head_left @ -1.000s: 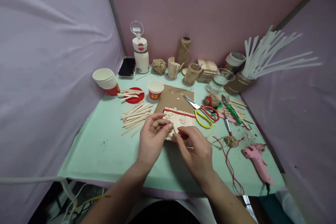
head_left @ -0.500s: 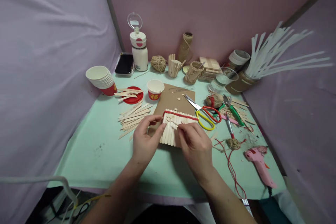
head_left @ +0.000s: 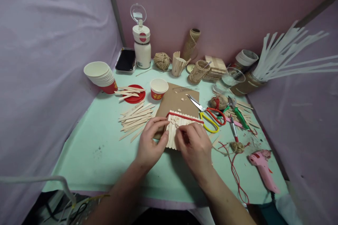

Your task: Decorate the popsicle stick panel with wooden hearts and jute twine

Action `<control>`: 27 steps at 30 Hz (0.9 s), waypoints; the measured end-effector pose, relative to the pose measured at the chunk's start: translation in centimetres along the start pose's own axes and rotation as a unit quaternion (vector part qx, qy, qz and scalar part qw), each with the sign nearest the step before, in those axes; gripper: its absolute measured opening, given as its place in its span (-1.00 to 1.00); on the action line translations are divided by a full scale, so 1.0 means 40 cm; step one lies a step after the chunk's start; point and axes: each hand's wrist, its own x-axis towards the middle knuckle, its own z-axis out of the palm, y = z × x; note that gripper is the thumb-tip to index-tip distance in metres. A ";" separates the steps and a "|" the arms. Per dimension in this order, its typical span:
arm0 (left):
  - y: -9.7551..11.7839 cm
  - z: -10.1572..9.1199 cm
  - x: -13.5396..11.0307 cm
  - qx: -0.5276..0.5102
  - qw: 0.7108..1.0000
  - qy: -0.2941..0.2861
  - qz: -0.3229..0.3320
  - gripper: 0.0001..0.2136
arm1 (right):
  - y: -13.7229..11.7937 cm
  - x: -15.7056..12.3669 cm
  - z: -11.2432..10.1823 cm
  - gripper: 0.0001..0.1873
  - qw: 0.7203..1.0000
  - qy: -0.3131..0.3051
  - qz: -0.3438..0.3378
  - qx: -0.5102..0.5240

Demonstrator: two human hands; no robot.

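A panel of pale craft sticks (head_left: pixel 171 141) laid side by side sits near me, partly on a brown cardboard sheet (head_left: pixel 165 103). Red cord (head_left: pixel 185 116) runs along its upper part, and small wooden petal-like chips (head_left: pixel 173 121) lie in a cluster below the cord. My left hand (head_left: pixel 151 144) grips the panel's left edge between thumb and fingers. Over the panel's middle, beside the chips, my right hand (head_left: pixel 194 144) is pinched; what its fingertips hold is too small to make out. The right hand covers the panel's lower right part.
Scissors (head_left: pixel 207 112) lie right of the cardboard. Cut sticks (head_left: pixel 137 119), a paper cup (head_left: pixel 159 89) and a red lid (head_left: pixel 142 96) are left. Pliers (head_left: pixel 239 114), red cord and a pink glue gun (head_left: pixel 264 172) lie right. A bottle (head_left: pixel 143 54) and twine (head_left: pixel 162 61) stand behind.
My right hand has shifted slightly left, its fingertips closer to the chip cluster. My left hand stays at the panel's left edge. The whole view has shifted a little.
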 end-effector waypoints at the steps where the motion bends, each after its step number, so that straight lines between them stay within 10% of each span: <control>1: 0.000 0.000 0.000 -0.004 1.000 -0.003 -0.002 -0.77 | 0.000 0.000 0.001 -0.88 1.000 -0.001 0.000 0.000; 27: 0.004 0.000 -0.013 0.093 0.991 -0.029 0.087 -0.75 | 0.004 0.003 0.006 -0.86 1.000 -0.029 -0.002 0.011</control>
